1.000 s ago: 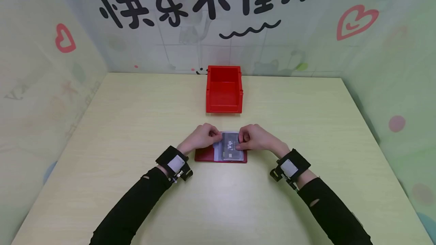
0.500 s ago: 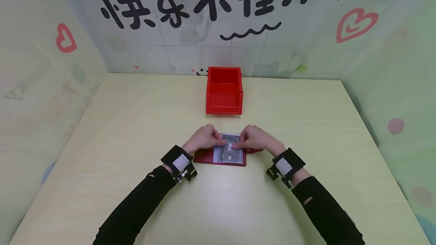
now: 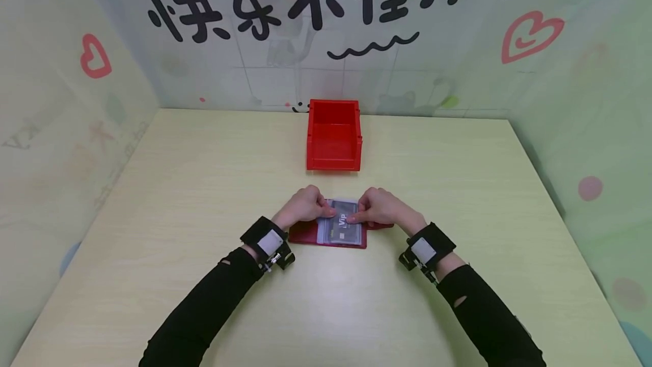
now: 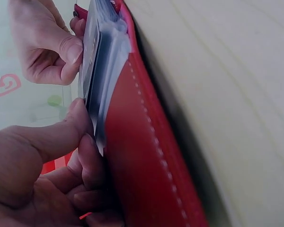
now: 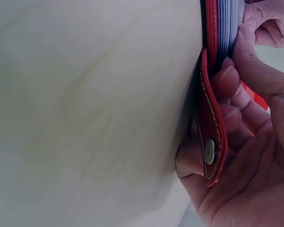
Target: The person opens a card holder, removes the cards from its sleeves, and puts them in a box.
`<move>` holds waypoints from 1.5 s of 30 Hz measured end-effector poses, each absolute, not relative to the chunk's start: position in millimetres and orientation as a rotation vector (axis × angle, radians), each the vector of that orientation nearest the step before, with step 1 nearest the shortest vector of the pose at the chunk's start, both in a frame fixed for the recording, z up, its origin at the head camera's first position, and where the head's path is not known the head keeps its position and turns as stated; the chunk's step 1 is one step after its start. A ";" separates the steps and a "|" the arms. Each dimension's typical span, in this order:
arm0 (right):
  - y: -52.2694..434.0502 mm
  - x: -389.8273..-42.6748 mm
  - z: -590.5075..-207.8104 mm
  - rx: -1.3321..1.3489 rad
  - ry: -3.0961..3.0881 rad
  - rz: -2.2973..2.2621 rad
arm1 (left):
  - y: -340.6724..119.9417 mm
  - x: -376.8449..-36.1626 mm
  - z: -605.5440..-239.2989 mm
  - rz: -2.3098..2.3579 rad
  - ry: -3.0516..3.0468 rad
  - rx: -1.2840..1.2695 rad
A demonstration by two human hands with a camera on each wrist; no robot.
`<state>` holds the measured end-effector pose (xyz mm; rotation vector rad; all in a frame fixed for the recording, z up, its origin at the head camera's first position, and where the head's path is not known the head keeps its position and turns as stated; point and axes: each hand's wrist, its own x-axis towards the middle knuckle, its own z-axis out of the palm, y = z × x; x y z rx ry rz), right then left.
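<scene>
Now, from left to right:

Left hand: the left hand (image 3: 301,206) rests at the left edge of the card holder, thumb and curled fingers (image 4: 83,163) pinching the clear sleeves at their edge — clamped on them, as the left wrist view shows.

Card holder: a red card holder (image 3: 307,233) lies open and flat on the desk (image 3: 204,186), near the front and about midway across, between the two hands. Its red cover shows a line of pale stitching in the wrist views.

Sleeves: a stack of clear plastic sleeves (image 3: 322,232) sits on the open cover, the top one lying over the grey card.

Card: a grey card (image 3: 344,223) printed "Vip" lies in the top sleeve, face up, its far part between the fingertips of both hands.

Right hand: the right hand (image 3: 379,207) holds the right edge of the card holder — its thumb lies on the sleeves and card, and its curled fingers (image 5: 229,97) lie under the red flap with the metal snap (image 5: 209,151), so it is clamped on the holder.

Red bin: an open red bin (image 3: 333,136) stands on the desk farther back, well apart from the hands, in line with the card holder.

Backdrop: a pale wall (image 3: 458,72) with black characters and red hearts rises behind the desk.
</scene>
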<state>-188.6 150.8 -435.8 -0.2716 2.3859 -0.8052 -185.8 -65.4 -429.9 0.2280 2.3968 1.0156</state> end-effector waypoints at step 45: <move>154.1 -187.3 -438.6 -0.314 2.449 -0.784 | -95.5 -178.0 -417.8 1.272 2.052 0.073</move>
